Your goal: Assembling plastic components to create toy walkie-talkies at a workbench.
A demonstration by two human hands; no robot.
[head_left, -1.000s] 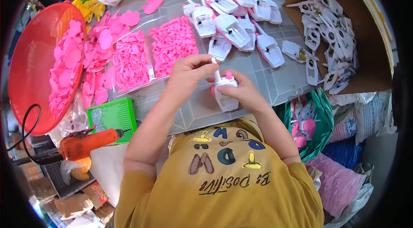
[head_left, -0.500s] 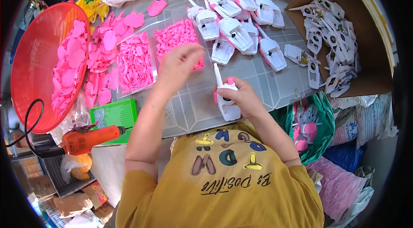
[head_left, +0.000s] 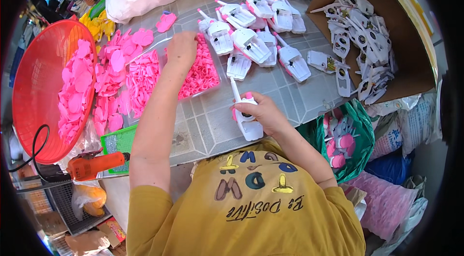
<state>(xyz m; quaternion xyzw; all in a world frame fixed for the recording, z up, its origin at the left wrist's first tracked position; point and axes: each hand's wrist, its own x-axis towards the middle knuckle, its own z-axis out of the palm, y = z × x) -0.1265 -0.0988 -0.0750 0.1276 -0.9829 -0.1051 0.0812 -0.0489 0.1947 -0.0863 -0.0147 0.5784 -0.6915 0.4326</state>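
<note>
My right hand (head_left: 265,113) grips a white plastic toy walkie-talkie (head_left: 250,129) near the table's front edge. Its antenna points away from me, and a pink knob stands beside the antenna's base. Farther off to the left, my left hand (head_left: 182,49) reaches down at the back of a clear tray holding small pink caps (head_left: 202,70). Those fingers are hidden behind the hand, so their grip does not show. Beside the caps, slim pink pieces (head_left: 142,82) fill another section, partly covered by my left forearm.
Several white toy walkie-talkies (head_left: 251,45) lie piled at the back. A cardboard box (head_left: 415,70) of white shells stands right. On the left are a red basket (head_left: 36,77) of flat pink parts, a green tray (head_left: 121,140) and an orange power screwdriver (head_left: 96,165).
My left hand has moved from above the tray, left and away from me, down to its back part. My right hand still holds the walkie-talkie, slightly lower and further left in view.
</note>
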